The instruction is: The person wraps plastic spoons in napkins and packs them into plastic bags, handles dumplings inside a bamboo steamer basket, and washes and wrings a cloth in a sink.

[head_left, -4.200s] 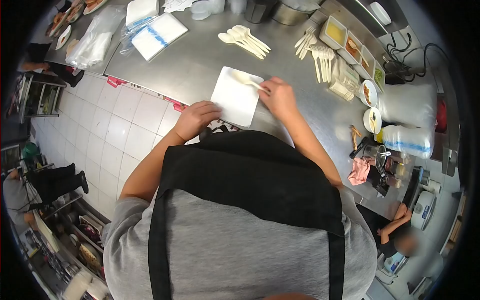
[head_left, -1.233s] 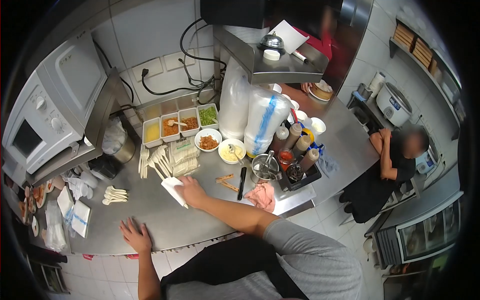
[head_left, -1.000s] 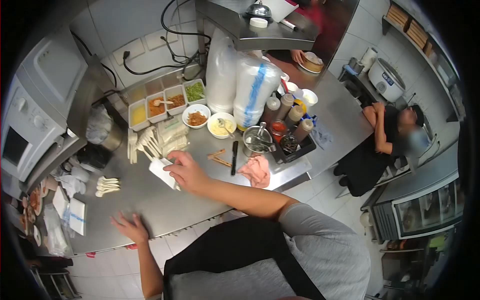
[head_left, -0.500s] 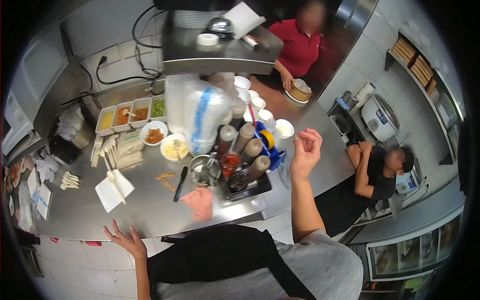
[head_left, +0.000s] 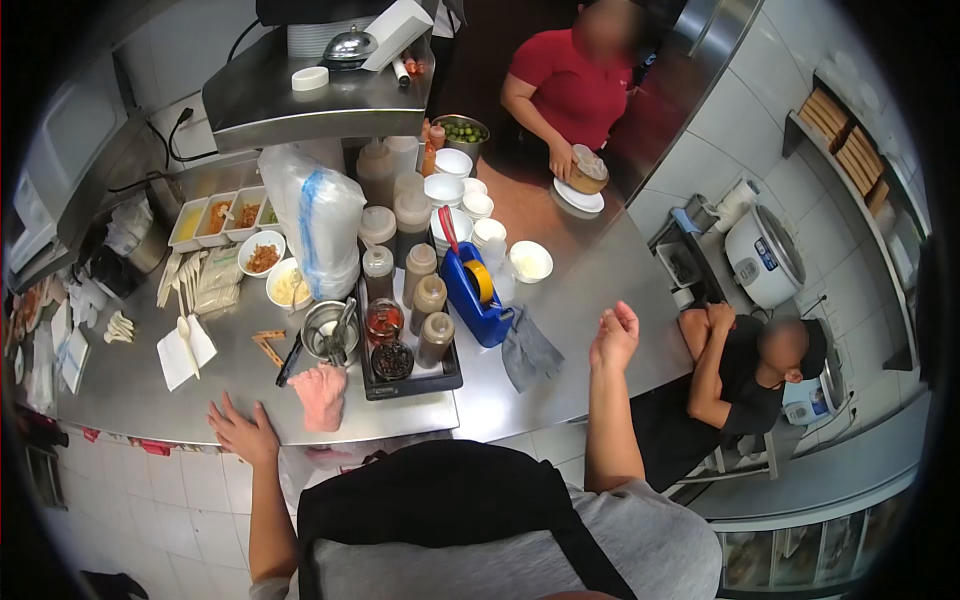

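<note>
Left hand [head_left: 243, 430]: palm down at the near edge of the bench [head_left: 115, 380], fingers spread apart, nothing held. Cannot tell whether it touches the metal. Right hand [head_left: 613, 345]: raised over the right-hand stretch of the bench, palm turned up, fingers loosely curled and clear of the thumb, nothing in them.

White napkin [head_left: 173, 363]: flat on the bench, beyond the left hand and a little to its left. Pale spoon [head_left: 189, 348] lies across it; its handle end points toward the near edge. Bundles of light cutlery [head_left: 186, 273] just past the napkin; a small pile of spoons [head_left: 120, 326] off to its left.

Right of the left hand: crumpled pink cloth [head_left: 320, 397] by the bench edge, black marker [head_left: 289, 361] beside it, then a steel pot [head_left: 328, 345] with utensils standing in it.

Black tray [head_left: 412, 387] right of the pot, carrying squeeze bottles and jars. Blue tape dispenser [head_left: 478, 315] with a yellow roll next to the tray. Grey cloth [head_left: 530, 350] spread near the dispenser, between the tray and the right hand. White bowl [head_left: 530, 263] of pale food farther back.

Across the bench, a person in red [head_left: 572, 85], one hand at a round basket [head_left: 590, 178]. Far right, a person in black [head_left: 755, 370], arms folded.
</note>
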`<state>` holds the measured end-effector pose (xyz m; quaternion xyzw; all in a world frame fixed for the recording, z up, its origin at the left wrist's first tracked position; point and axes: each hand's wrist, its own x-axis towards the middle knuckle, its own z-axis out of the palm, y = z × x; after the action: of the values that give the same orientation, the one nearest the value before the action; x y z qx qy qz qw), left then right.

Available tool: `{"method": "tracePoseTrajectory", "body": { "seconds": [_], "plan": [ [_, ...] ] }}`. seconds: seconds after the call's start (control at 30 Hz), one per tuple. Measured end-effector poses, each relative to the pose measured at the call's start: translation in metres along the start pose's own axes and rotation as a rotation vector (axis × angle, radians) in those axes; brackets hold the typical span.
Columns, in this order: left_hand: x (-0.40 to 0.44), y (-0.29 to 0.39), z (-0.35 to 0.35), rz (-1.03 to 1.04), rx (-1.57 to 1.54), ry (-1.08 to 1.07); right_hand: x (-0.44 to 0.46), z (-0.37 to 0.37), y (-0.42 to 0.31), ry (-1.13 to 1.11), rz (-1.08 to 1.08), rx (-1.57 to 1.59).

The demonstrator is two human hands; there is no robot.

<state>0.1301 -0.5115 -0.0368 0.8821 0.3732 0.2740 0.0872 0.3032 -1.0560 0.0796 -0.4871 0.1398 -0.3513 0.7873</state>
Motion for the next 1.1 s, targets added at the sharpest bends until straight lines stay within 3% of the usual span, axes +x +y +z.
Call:
{"method": "tracePoseTrajectory", "body": {
  "seconds": [0.23,0.47,0.67,0.87,0.97,1.1],
  "plan": [
    [-0.002,0.002,-0.002,0.02,-0.044,0.056,-0.009,-0.017,-0.03,0.001,-0.051,-0.018],
    [-0.015,0.012,0.002,-0.037,-0.05,0.119,-0.002,-0.016,-0.025,-0.013,0.19,0.029],
    [-0.042,0.024,0.053,-0.381,-0.006,0.086,0.063,-0.004,-0.011,-0.072,0.259,0.032],
    [-0.05,0.08,0.046,-0.556,0.165,0.017,0.13,0.0,-0.005,-0.09,0.286,-0.022],
    [-0.05,0.072,0.055,-0.57,0.256,0.076,0.177,-0.023,0.034,-0.208,0.234,-0.181],
    [-0.044,0.077,0.054,-0.865,0.24,0.106,0.228,-0.06,0.11,-0.3,0.109,-0.527]
  ]
}}
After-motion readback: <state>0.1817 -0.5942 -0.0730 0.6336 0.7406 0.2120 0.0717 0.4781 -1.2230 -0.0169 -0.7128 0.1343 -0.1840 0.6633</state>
